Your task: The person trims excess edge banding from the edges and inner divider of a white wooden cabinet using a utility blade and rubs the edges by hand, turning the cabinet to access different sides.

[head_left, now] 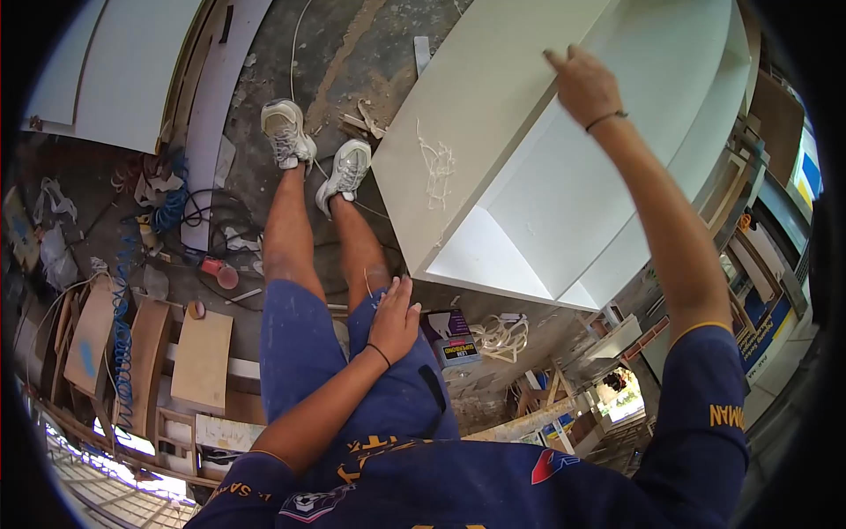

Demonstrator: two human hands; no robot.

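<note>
A large white cabinet with open compartments lies in front of me to the right. My right hand is at the edge of its upper panel, fingers curled together with one finger poking forward; whatever they may hold is hidden. Thin pale shavings lie in a tangle on that panel. My left hand rests on my thigh near the knee, fingers stretched out and holding nothing visible. Beside that knee stands a dark box with glue lettering, next to a loose bundle of pale strips.
White boards lean at the upper left. A blue coiled hose, dark cables and a red cup-like item lie on the floor to my left. Wooden pieces stand at the lower left. Scraps lie by my shoes.
</note>
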